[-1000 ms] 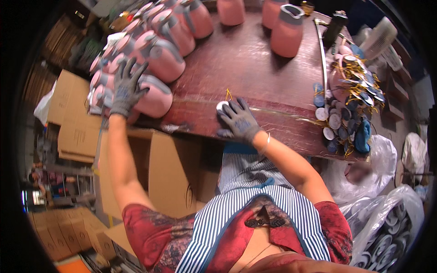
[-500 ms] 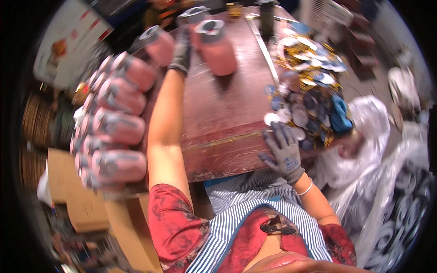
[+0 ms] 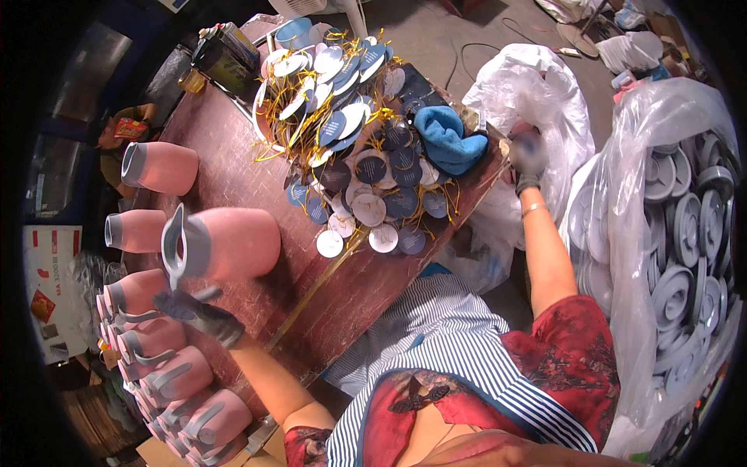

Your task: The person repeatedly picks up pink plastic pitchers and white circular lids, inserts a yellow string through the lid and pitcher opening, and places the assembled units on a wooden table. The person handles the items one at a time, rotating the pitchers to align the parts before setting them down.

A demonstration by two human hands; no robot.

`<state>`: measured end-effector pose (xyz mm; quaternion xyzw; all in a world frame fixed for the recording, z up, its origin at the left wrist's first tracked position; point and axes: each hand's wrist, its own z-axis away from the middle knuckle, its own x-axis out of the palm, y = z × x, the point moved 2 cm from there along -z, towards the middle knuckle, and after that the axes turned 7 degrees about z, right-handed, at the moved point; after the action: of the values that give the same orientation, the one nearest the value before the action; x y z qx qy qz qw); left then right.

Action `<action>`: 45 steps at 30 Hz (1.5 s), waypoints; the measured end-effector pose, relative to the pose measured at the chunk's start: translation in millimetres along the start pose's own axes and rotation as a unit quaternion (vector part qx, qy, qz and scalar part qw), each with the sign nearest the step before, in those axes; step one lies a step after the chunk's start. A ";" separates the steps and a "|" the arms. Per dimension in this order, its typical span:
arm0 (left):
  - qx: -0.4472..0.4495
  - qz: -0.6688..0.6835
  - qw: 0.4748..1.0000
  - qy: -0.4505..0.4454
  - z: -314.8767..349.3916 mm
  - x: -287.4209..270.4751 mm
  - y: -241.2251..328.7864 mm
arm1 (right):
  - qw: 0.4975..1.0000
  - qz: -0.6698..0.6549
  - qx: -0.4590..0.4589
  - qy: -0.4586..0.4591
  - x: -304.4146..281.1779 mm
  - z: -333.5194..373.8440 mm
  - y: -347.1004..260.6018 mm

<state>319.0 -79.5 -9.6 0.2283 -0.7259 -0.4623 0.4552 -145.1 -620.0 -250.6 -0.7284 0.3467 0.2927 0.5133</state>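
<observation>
A large pink jug point(image 3: 237, 245) with a grey rim and handle is on the left of the dark red table point(image 3: 257, 327). My left hand point(image 3: 201, 315), in a dark grey glove, closes round its handle. Two more pink jugs, a far one point(image 3: 167, 167) and a smaller-looking one point(image 3: 140, 231), stand beyond it. My gloved right hand point(image 3: 531, 156) reaches out past the table's right corner, over a white plastic bag point(image 3: 564, 109). Motion blurs its fingers, so its grip is unclear. Between the hands lies a heap of round tags point(image 3: 369, 167) on gold strings.
Several pink jugs point(image 3: 179, 372) are packed in rows along the left edge. A blue cloth point(image 3: 450, 140) lies beside the tags. On the right a clear plastic sack point(image 3: 615, 210) holds grey round lids point(image 3: 673, 303). Dark containers point(image 3: 226, 58) stand at the far edge.
The view has turned to the right. My left hand has gone from between the jugs to the large jug's handle. My right hand has left the table edge for the white bag.
</observation>
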 end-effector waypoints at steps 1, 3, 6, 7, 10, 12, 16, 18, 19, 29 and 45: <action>0.173 -0.321 0.919 0.152 7.2 20.8 -3.3 | 0.993 0.103 -0.054 -0.008 18.1 -25.1 26.2; 0.133 -0.255 0.956 0.058 -7.7 15.1 -10.9 | 0.959 0.260 -0.106 -0.031 43.7 -70.2 64.6; 0.133 -0.263 0.955 0.004 8.5 -6.6 7.3 | 0.890 0.408 -0.146 -0.141 64.7 -76.2 7.9; 0.136 -0.270 0.952 0.056 22.5 -0.1 10.1 | 0.888 0.406 -0.119 -0.181 46.4 -72.1 -25.1; 0.087 -0.248 0.958 0.116 36.1 29.6 -13.6 | 0.881 0.433 -0.134 -0.133 33.5 -72.3 49.4; 0.064 -0.270 0.950 0.142 60.6 -8.8 -15.0 | 0.903 0.403 -0.134 -0.068 29.5 -59.1 53.8; 0.198 -0.324 0.889 0.258 137.5 61.9 26.4 | 0.976 0.198 -0.039 0.085 -50.2 35.5 -22.8; 0.235 -0.444 0.834 0.227 170.1 18.9 47.5 | 0.977 0.054 -0.101 0.179 -91.9 81.0 -41.2; 0.277 -0.504 0.797 0.186 183.5 17.7 53.6 | 0.963 -0.048 -0.137 0.228 -124.6 100.9 -64.6; 0.101 -0.352 0.925 -0.105 274.5 120.9 69.1 | 0.657 -0.382 -0.293 -0.580 -292.3 216.4 -338.2; 0.057 -0.383 0.922 0.004 334.9 91.8 54.1 | 0.570 -0.332 -0.589 -0.467 -274.1 291.4 -334.7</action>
<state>-12.3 31.9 26.3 0.5160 -0.6068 -0.5582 0.2324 -57.3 -208.9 58.3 -0.6960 -0.4565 0.5404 0.1230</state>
